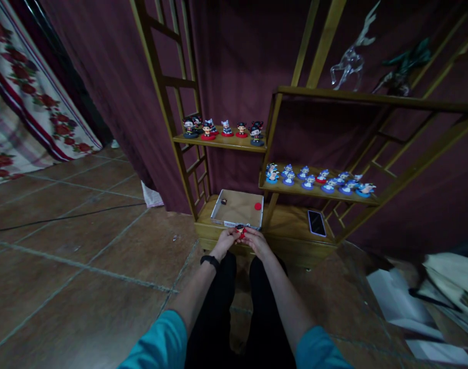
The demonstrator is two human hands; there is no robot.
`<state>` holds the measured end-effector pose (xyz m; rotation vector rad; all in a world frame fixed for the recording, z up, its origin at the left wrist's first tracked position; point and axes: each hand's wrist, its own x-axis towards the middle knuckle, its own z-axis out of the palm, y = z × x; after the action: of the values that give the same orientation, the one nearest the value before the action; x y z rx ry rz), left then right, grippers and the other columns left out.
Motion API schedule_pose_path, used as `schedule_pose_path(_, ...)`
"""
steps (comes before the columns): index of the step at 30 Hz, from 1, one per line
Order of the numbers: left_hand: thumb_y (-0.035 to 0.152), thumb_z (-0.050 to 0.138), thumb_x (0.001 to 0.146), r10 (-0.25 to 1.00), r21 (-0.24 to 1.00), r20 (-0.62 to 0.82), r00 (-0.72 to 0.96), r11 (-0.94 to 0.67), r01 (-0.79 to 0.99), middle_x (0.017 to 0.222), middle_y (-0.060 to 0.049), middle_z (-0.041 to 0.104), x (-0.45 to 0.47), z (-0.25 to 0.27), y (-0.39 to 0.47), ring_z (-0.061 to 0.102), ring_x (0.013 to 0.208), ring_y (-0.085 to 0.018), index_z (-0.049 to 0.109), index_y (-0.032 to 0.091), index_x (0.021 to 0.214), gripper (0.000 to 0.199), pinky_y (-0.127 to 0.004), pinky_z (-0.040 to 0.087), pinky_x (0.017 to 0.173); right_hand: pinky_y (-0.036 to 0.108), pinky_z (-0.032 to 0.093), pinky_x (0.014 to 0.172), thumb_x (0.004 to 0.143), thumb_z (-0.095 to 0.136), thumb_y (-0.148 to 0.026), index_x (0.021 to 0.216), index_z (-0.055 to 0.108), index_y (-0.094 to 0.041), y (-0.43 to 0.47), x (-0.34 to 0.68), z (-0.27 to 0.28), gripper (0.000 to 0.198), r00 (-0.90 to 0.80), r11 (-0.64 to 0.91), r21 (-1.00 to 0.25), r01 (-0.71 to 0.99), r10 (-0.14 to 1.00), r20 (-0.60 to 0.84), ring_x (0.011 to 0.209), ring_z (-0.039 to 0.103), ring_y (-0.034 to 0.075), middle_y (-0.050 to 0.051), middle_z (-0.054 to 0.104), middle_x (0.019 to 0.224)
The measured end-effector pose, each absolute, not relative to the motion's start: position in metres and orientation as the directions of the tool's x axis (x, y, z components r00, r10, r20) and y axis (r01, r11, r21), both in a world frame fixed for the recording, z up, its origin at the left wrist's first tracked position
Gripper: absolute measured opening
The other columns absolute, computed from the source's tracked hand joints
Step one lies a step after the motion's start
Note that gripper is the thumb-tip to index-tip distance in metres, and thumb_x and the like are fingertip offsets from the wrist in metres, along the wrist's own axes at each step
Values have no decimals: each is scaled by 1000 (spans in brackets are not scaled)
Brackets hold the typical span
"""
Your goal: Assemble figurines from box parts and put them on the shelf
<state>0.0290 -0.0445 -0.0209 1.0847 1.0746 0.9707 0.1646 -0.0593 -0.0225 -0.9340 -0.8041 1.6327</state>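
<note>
Both my hands meet in front of a shallow cardboard box, closed around a small figurine (240, 230) with black hair and a red lower part. My left hand (227, 241) grips it from the left, a black band on that wrist. From the right, my right hand (257, 242) pinches the same figurine. Just behind them, the white-rimmed box (239, 206) lies on the lowest shelf. Inside it are a red round base (257, 206) at the right and a small dark piece (224, 201) at the left.
Several black-haired and grey figurines (226, 128) stand on the upper left shelf. Several blue and purple ones (308, 182) line the right shelf. A phone (316, 223) lies on the lowest shelf. Glass-like statuettes (349, 64) top the unit. White packaging (403, 302) sits on the floor at right.
</note>
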Motion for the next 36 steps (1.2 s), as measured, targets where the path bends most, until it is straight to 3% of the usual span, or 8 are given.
schedule_pose_path(17, 26, 71, 57, 955, 950, -242, 173, 269, -159, 58, -3, 62, 27, -23, -40, 53, 47, -8, 63, 10, 78, 28, -18, 35, 44, 36, 49, 78, 57, 69, -19, 88, 63, -15, -58, 165, -29, 32, -120, -214, -829, -517, 977, -177, 71, 64, 17, 5, 68, 83)
schedule_pose_path(36, 15, 66, 65, 946, 905, -296, 135, 323, -277, 66, -7, 65, 26, -21, -41, 57, 50, -9, 65, 9, 81, 18, -16, 37, 43, 38, 45, 85, 59, 67, -17, 90, 62, -14, -56, 164, -28, 31, -169, -218, -827, -518, 974, -151, 77, 65, 19, 7, 67, 88)
